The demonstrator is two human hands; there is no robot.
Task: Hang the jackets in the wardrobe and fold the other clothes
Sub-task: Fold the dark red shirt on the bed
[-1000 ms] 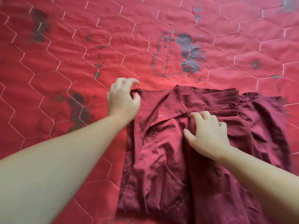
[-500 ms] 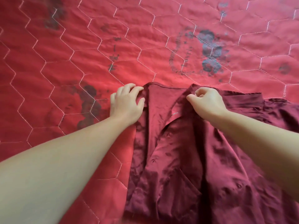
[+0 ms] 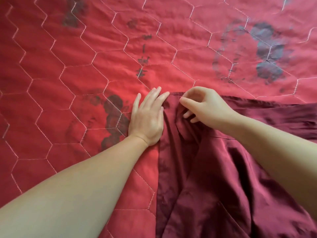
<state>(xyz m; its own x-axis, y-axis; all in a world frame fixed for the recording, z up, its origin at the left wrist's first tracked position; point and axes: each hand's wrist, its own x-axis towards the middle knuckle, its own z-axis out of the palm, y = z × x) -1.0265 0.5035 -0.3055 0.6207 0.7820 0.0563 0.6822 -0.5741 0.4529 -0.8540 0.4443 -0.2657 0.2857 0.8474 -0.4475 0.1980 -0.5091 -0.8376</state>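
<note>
A dark maroon satin garment (image 3: 214, 177) lies on the red hexagon-quilted bed cover (image 3: 68, 83), long axis running away from the person. At its far edge, left hand (image 3: 147, 117) presses flat, fingers straight; right hand (image 3: 207, 107) pinches the fabric's fold beside it.

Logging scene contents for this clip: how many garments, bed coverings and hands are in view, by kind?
Maroon garment: 1
Red quilted bedspread: 1
Hands: 2, the left hand flat at the garment's edge, the right hand pinching its fabric
Total: 4
</note>
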